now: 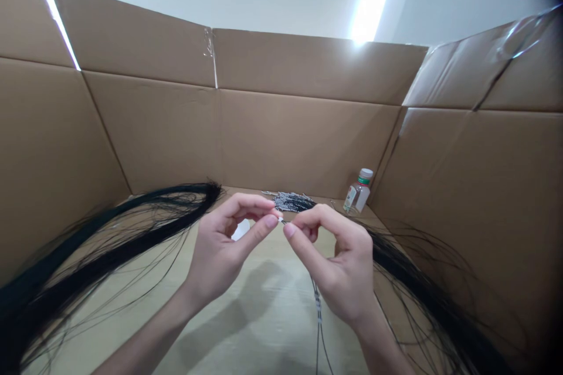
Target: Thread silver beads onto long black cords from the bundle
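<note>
Between thumb and fingertips, my left hand (233, 240) pinches a small white piece (280, 220), perhaps a bead. Just to its right, my right hand (336, 258) is closed on a thin dark cord (284, 222) that meets the white piece. Dark strands (317, 334) hang below the right hand, with several small whitish pieces (318, 304) along them. Behind the fingertips lies a bundle of cords with black-and-white beaded or patterned ends (292, 201). A round white object (241, 229) is partly hidden behind my left hand.
Cardboard walls (303, 140) enclose the pale work surface (264, 328). A long bundle of black strands (132, 246) sweeps across the left, and another dark bundle (422, 281) runs down the right. In the back right corner stands a clear bottle (357, 196) with a white cap.
</note>
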`<state>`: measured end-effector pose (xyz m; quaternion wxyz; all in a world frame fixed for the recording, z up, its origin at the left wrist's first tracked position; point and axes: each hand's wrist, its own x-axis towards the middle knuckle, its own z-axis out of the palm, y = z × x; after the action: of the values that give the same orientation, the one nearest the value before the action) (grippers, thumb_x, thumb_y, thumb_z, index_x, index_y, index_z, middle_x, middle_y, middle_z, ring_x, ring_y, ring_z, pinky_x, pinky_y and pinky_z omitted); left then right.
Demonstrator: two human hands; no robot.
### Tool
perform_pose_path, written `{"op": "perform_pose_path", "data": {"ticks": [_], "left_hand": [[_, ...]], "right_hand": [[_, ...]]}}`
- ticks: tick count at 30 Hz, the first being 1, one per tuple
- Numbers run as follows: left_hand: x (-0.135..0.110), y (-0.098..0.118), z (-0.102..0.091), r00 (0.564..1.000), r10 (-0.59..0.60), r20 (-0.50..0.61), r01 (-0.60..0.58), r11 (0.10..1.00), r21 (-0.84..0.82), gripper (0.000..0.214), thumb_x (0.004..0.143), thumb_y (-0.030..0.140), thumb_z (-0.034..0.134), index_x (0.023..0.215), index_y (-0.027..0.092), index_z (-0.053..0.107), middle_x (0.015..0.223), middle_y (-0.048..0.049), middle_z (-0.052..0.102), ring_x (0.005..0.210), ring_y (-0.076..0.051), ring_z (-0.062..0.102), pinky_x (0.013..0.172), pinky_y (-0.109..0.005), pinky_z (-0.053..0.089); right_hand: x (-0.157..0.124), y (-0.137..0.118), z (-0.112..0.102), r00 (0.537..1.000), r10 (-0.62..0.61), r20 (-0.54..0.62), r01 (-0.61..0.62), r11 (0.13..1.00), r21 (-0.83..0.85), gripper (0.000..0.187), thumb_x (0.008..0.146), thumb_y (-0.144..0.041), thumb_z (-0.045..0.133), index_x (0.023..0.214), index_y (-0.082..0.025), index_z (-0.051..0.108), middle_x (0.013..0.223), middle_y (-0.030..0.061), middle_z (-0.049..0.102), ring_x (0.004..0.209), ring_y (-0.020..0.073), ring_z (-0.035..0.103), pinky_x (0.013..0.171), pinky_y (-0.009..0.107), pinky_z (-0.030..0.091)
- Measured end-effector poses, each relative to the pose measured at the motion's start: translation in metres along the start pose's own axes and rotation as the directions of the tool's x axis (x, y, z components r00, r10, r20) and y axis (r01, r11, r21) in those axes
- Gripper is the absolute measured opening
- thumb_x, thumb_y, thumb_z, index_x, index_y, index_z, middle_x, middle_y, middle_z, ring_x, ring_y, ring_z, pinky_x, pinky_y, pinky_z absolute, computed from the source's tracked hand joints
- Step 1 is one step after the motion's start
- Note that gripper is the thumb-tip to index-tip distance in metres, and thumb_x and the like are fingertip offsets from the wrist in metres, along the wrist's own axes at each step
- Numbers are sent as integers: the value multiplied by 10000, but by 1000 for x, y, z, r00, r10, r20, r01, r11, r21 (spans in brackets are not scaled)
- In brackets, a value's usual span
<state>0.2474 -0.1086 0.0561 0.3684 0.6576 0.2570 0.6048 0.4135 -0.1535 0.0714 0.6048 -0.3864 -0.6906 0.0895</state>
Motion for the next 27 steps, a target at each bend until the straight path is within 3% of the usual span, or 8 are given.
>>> {"op": "perform_pose_path", "data": {"ticks": [11,20,23,27], "left_hand": [[-1,-2,-2,997,71,15,-72,994,77,113,892,226,785,976,290,747,924,36,751,860,-112,708,808,-206,576],[-3,-2,-7,981,187,49,-194,948,251,143,905,213,764,1015,296,726,916,37,764,859,-133,730,811,-247,581],[-2,-1,-11,944,320,82,-325,853,409,216,900,170,754,1073,287,696,929,25,770,831,-142,733,800,-278,585],[1,-4,-17,833,522,185,-530,656,537,480,863,77,746,1260,306,603,970,8,775,873,-172,734,834,-330,586]], "right_hand": [[-1,-1,0,1000,8,17,-8,1000,-27,167,894,-140,667,745,-203,626,681,-51,592,644,108,526,618,264,430],[1,0,0,999,28,35,-27,999,-29,123,905,-183,712,786,-205,689,707,-45,652,659,108,565,641,262,463],[0,3,0,996,81,40,-81,997,-11,69,896,-206,749,830,-220,736,745,-35,698,680,118,605,664,265,490],[1,5,1,986,150,74,-150,989,-3,43,896,-262,771,933,-242,781,772,-22,721,697,139,624,689,285,510]]}}
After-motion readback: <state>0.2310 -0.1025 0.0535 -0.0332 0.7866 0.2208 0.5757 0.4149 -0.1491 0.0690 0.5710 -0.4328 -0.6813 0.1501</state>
